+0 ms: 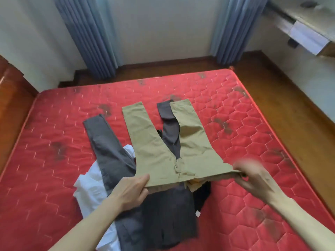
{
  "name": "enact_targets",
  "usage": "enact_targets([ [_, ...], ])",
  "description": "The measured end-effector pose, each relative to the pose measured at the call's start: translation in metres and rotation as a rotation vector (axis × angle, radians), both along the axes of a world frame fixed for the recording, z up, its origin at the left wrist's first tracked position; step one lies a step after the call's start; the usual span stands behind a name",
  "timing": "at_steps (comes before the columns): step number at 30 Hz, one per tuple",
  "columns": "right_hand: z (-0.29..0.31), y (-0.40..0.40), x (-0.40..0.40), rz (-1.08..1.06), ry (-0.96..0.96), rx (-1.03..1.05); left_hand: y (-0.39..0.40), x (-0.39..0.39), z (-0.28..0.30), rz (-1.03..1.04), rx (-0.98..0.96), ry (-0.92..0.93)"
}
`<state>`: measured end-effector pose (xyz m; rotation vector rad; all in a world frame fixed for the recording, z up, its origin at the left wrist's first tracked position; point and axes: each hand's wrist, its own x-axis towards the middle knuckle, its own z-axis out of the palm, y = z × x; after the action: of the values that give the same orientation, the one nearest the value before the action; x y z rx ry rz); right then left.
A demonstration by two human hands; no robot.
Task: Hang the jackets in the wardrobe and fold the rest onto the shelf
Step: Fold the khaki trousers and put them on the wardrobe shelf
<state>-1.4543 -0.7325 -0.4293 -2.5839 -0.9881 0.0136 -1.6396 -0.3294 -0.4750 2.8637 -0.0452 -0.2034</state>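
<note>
Your left hand (pixel 131 190) and right hand (pixel 251 175) pinch the waistband corners of the soft khaki cotton trousers (pixel 163 142) (limp, light; best held there)

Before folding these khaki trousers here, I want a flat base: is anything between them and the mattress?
Yes. The khaki cotton trousers lie over dark grey trousers and a white garment, not flat on the red quilted mattress. Both hands, left and right, grip the waistband.

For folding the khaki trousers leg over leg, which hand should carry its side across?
Probably the right hand. It pinches the waistband corner of the khaki trousers over bare mattress. The left hand grips the other corner above the grey trousers and white garment, so it suits anchoring.
</note>
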Motion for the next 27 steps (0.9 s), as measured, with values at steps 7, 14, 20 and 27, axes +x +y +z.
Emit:
enact_targets([
  [7, 0.136, -0.01, -0.005, -0.079, -0.04, 0.17, 0.017, 0.012, 0.152, 0.043, -0.215, -0.133],
  [14, 0.236, -0.015, 0.018, -0.181, 0.06, 0.497, 0.04, 0.021, 0.249, 0.357, -0.726, -0.309],
  [20, 0.333, -0.013, 0.046, -0.149, -0.077, 0.682, 0.017, 0.038, 0.331, 0.466, -1.138, -0.534],
  [27, 0.441, -0.026, 0.111, -0.171, -0.469, 0.678, -0.022, 0.09, 0.44, 0.419, -1.149, -0.624],
])
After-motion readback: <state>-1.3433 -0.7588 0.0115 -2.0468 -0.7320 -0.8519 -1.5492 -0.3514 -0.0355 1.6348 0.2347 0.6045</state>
